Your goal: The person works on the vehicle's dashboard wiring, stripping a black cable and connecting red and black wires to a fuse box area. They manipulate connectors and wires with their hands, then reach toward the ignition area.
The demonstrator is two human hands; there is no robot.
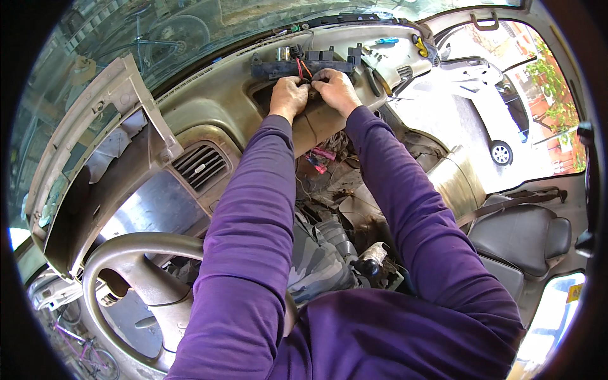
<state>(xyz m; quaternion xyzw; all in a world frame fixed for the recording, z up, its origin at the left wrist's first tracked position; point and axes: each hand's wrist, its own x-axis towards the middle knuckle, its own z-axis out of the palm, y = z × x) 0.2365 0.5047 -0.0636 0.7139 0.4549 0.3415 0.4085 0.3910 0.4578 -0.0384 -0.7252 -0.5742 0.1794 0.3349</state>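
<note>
Both my arms reach forward over the beige dashboard (196, 104). My left hand (289, 98) is closed in a pinch at the lower end of thin red and orange wires (303, 67). Close beside it on the right, my right hand (336, 92) pinches the same wires, its fingertips nearly meeting the left ones. Just beyond my fingers lies a long black relay holder (269, 69) with several dark block-shaped relays and a silver cylindrical part (283, 54) on it. The wire ends are hidden by my fingers.
A steering wheel (93, 272) stands at lower left, below a detached instrument panel surround (142, 95). On the dash top at right lie a blue tool (387, 41) and a yellow-handled tool (419, 45). Loose wiring (322, 158) hangs below the dash, near a gear lever knob (367, 266).
</note>
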